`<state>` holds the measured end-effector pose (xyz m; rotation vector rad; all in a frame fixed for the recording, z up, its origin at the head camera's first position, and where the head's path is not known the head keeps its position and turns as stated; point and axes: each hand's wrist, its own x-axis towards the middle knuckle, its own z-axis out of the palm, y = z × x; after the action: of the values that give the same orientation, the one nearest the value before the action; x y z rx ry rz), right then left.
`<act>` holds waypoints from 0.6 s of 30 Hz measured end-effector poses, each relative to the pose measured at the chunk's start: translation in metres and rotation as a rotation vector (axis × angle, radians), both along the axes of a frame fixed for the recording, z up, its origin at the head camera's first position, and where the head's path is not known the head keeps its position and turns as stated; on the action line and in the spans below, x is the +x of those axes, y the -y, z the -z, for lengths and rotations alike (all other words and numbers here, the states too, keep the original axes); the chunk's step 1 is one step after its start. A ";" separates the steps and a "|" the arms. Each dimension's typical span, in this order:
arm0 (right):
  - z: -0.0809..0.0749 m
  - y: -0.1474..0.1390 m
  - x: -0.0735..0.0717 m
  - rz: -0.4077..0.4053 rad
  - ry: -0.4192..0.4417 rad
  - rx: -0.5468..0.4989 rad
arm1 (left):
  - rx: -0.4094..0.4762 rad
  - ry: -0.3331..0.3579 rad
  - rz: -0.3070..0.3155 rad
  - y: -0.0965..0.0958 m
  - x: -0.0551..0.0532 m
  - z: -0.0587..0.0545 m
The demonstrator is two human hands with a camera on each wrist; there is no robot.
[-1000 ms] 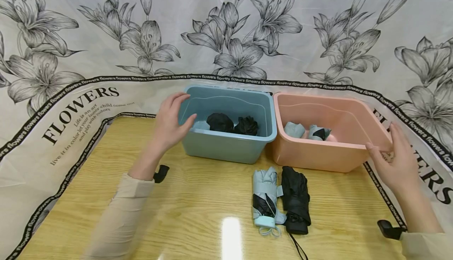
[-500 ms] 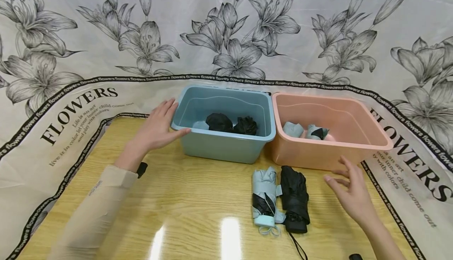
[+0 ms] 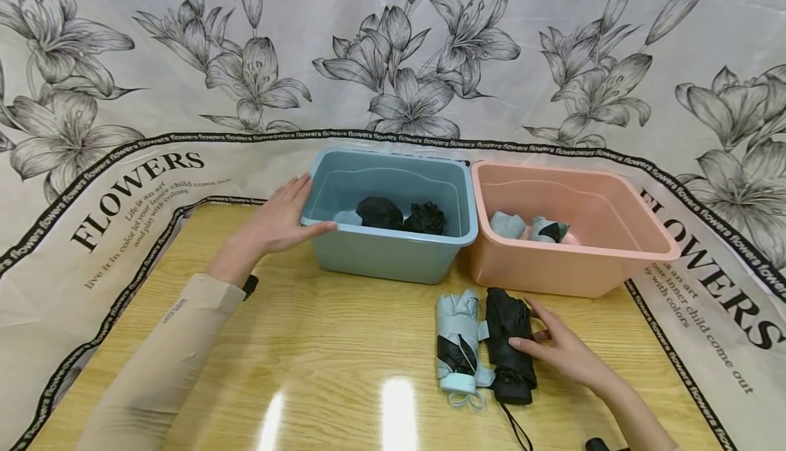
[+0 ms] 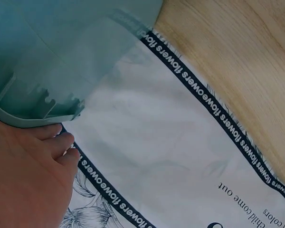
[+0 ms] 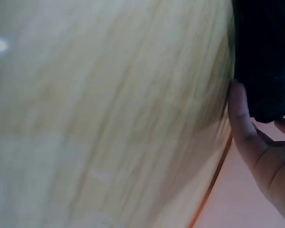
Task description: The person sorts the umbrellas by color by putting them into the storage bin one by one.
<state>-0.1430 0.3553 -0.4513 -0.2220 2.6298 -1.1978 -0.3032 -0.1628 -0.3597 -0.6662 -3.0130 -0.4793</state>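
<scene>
In the head view my left hand (image 3: 279,219) rests at the left end of a blue plastic bin (image 3: 393,253), fingers extended along its outer side and thumb on the front rim. The left wrist view has the fingers just below the rim. Two dark folded bundles (image 3: 379,213) lie inside the bin. My right hand (image 3: 568,352) is at a folded black umbrella (image 3: 510,328) on the table, its thumb over the umbrella and its forefinger by the far right edge. Left of that umbrella lies a folded light-blue umbrella (image 3: 457,321) with a black patch.
A pink plastic bin (image 3: 565,270) stands right beside the blue one, with two light-blue folded bundles (image 3: 508,224) in it. Both bins stand at the back of the wooden table (image 3: 344,348). Behind them hangs a white flower-print cloth (image 3: 276,96).
My right hand has left the pink bin's right end and come across to the black umbrella. My left hand has settled lower on the blue bin's left end. The umbrellas lie as before.
</scene>
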 end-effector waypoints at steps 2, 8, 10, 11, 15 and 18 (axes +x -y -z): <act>0.001 0.003 -0.004 -0.020 0.001 -0.002 | -0.003 0.006 -0.001 0.001 0.000 0.000; 0.002 0.011 -0.011 -0.005 -0.042 0.121 | -0.009 -0.008 -0.005 -0.002 -0.001 0.001; 0.002 0.015 -0.012 0.003 -0.062 0.118 | -0.004 -0.009 -0.005 -0.002 -0.001 0.001; 0.003 0.017 -0.012 0.004 -0.072 0.112 | -0.004 -0.008 -0.003 -0.002 -0.001 0.000; 0.003 0.021 -0.012 0.030 -0.075 0.103 | 0.009 -0.001 0.002 -0.002 -0.001 0.001; 0.001 0.024 -0.011 0.069 -0.069 0.086 | 0.018 -0.004 0.002 -0.002 -0.002 0.003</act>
<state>-0.1542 0.3311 -0.4528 -0.1609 2.7621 -1.1143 -0.3047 -0.1612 -0.3622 -0.6683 -3.0003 -0.5044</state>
